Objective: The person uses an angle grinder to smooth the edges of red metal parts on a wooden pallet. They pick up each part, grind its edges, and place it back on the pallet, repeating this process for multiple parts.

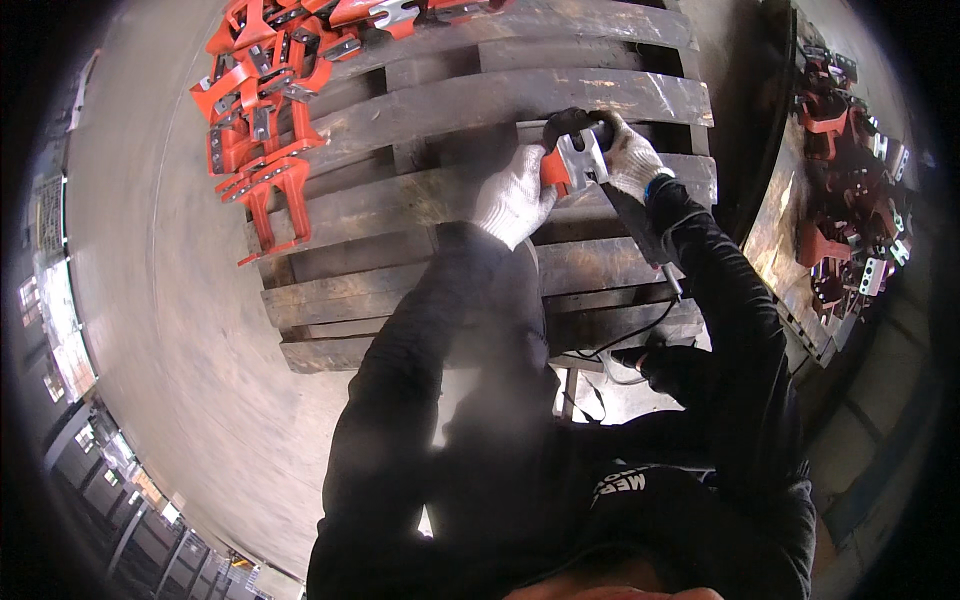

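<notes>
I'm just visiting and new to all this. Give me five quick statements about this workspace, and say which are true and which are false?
1. The left hand and right hand wear light gloves. True.
2. The held part is entirely blue. False: the held part is orange-red and silvery.
3. The wooden pallet has slats. True.
4. The pallet's orange-red pile sits at its right end. False: the pile is at the left.
5. The sleeves are dark. True.

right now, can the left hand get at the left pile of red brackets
Likely yes: only pallet slats lie between the left hand and that bracket pile, though the hand holds a bracket.
</notes>
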`<state>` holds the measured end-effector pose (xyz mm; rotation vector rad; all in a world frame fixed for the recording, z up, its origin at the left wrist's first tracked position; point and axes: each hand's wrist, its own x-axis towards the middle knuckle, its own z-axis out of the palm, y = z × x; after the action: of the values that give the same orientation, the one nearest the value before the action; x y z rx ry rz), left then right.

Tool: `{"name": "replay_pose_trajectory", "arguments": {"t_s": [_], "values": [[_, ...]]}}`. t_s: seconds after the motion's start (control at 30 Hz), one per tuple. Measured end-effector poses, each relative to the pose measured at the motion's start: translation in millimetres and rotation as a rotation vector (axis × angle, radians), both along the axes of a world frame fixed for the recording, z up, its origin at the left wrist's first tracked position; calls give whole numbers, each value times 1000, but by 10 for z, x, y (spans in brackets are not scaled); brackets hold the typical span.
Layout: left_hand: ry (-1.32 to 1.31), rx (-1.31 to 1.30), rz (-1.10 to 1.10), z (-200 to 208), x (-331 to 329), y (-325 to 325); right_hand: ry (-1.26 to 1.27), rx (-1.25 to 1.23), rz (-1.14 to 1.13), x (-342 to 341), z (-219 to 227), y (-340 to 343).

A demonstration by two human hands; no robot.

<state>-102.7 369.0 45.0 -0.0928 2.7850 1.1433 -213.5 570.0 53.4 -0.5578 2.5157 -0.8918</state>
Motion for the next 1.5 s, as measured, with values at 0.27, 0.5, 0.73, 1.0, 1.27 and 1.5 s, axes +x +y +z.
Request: {"name": "replay_pose_trajectory", "arguments": {"t_s": [0.27,0.5,0.73,1.0,1.27,1.5], "values": [[55,7,-29,-18,-39,46,-76,30,208,-137,-358,401],[169,-66,-33,-205,29,-25,454,226,539,432,-192,619],[140,-82,-45,-249,32,-31,-80,-94,62,1220,-193,895],[199,-148,-131,-62,-83,28,-30,-3,-279,1424,-19,700],[83,-219,-136,-18,-129,85,-193,86,-364,1478,15,384],[127,-298,-181,-74,-126,73,5,-115,-340,1542,-392,717]]}}
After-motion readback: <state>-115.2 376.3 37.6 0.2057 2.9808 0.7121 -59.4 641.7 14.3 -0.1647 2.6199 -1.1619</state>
